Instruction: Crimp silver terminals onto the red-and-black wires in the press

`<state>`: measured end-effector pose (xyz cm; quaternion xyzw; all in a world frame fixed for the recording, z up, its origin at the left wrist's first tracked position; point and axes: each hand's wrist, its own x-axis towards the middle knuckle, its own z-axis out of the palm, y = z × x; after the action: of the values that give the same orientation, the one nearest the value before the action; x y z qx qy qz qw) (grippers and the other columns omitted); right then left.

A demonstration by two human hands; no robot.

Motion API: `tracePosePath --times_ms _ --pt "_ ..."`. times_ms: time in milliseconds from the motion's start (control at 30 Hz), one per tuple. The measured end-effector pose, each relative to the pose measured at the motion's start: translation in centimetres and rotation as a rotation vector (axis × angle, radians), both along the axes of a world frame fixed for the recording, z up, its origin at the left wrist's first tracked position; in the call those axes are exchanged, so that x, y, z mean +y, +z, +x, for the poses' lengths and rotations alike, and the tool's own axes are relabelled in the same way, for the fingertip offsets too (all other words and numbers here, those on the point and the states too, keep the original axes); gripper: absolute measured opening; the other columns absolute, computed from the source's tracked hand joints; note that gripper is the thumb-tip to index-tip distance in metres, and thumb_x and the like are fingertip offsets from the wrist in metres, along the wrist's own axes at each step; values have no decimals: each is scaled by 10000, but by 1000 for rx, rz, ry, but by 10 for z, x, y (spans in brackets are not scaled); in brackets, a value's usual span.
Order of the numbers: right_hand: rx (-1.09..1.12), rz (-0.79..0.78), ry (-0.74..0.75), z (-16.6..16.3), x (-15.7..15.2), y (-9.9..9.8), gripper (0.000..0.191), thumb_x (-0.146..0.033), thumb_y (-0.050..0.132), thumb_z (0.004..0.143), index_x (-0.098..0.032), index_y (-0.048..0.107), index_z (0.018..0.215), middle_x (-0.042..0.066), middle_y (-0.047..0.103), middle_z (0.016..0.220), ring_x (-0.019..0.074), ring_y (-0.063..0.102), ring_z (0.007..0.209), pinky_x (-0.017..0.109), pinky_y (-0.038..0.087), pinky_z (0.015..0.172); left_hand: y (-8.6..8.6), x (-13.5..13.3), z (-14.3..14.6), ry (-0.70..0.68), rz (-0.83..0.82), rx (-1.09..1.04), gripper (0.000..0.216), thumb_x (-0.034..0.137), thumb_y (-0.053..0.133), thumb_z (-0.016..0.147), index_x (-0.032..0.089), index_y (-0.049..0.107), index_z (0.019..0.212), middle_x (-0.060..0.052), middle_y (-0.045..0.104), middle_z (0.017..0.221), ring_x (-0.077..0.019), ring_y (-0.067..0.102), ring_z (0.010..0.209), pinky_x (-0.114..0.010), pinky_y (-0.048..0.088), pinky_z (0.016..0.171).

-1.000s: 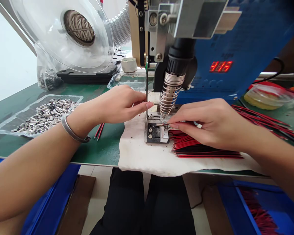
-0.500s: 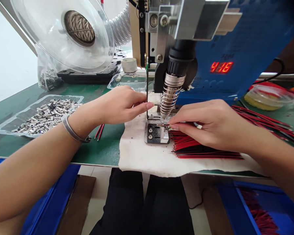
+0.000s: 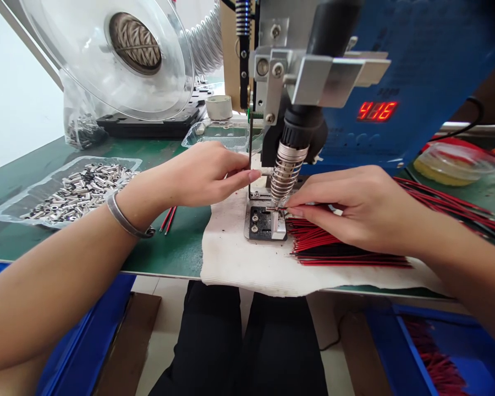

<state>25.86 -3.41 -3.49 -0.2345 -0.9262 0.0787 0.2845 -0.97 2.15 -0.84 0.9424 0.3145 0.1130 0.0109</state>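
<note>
My right hand [image 3: 346,206] pinches a thin wire between thumb and fingertips. The wire's end meets a small metal connector [image 3: 272,209] on the black fixture plate [image 3: 254,223]. Just above that spot stands the soldering iron [image 3: 289,170], slanted, with a spring coil around its lower part. Its tip is partly hidden by my right fingertips. My left hand [image 3: 214,173] is beside the thin upright rod of the machine, thumb and fingers brought together; what they hold, if anything, is too small to name. Red and black wires [image 3: 338,247] lie under my right hand on the white cloth [image 3: 247,269].
A clear tray [image 3: 8,212] of small metal connectors stands on the left, with two loose red wires [image 3: 168,220] nearby. Behind are a clear round hood [image 3: 86,55] and a roll of tape [image 3: 218,108]. The blue machine [image 3: 363,143] displays 416. More wires [image 3: 441,201] lie right.
The soldering iron and its metal bracket have come down toward the fixture, and the spring looks more compressed. Both hands stay almost in place.
</note>
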Motion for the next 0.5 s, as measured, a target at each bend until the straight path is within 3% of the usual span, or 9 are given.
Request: tracePosePath --times_ms 300,500 --pt "-3 8 -1 -1 0 0 194 -156 620 1009 -252 784 966 26 804 913 191 736 749 319 581 715 1 0 0 -15 5 -2 407 427 427 1023 253 353 663 18 395 524 -151 323 493 -371 261 561" --pt "-6 21 -5 -1 -1 0 192 -147 616 1011 -238 778 968 28 802 901 186 726 737 319 577 713 0 -1 0 -5 5 -3 398 414 434 1031 244 387 674 18 419 531 -151 338 506 -353 272 569"
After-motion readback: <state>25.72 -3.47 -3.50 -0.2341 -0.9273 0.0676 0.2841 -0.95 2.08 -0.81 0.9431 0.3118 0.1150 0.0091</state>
